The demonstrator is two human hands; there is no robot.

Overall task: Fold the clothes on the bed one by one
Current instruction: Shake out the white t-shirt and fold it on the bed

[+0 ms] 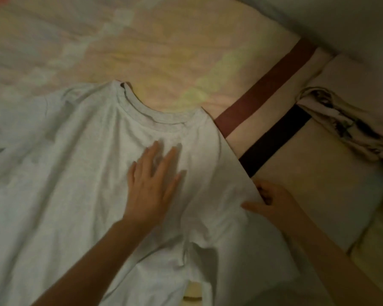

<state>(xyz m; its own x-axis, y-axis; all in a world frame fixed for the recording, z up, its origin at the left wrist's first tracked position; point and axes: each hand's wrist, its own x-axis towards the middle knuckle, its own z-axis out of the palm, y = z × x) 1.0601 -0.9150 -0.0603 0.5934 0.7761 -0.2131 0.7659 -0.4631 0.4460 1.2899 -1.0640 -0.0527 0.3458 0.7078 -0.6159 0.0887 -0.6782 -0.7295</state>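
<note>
I see a pale T-shirt (86, 173) lying spread on the bed (142, 40), with the neckline toward 12 o'clock and the body running down toward 6 o'clock. My left hand (150, 184) lies flat on the chest of the shirt, just under the collar, with the fingers straight and spread, so it presses the cloth and grips nothing. My right hand (272, 202) is at 3 o'clock from it, at the right edge of the shirt; the thumb lies on top of the cloth and the fingers are curled under the edge, so it pinches this side. I judge that the right side is about to be folded inward over the middle. The risk I see is that the cloth under the left hand is already wrinkled, and if the right hand pulls the edge across too fast, the wrinkles will be closed inside the fold. Also the flat hand may slip and drag the whole shirt toward 9 o'clock. A crumpled patterned cloth (345, 124) lies well apart at 2 o'clock on a cream cushion (318, 173) with dark stripes; it should not disturb the fold.
</note>
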